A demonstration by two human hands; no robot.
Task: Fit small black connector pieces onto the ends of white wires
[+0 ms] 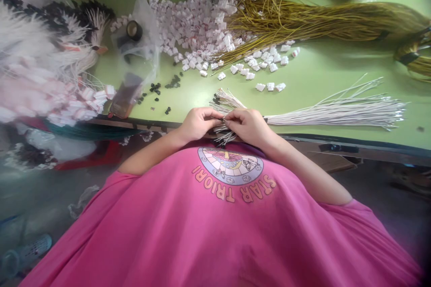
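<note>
My left hand (199, 122) is closed in a pinch at the table's front edge. Between its fingertips is a small dark piece, seemingly a black connector, partly hidden by the fingers. Close beside it, my right hand (248, 124) pinches a thin white wire, its fingertips almost meeting those of the left. Under and around both hands lies a bundle of white wires (333, 114), stretching right to loose, shiny-tipped ends. At the left end the wires fan out, and several carry black connectors (216, 97). Loose black connectors (155, 89) lie left of my hands.
A large heap of white connectors (193, 24) covers the table's middle back. Yellow wires (319, 20) run from it to the right. A clear plastic bag (143, 22), a black tape roll (134, 30) and a phone-like slab (126, 96) lie left, beside bundled white wires (27, 40).
</note>
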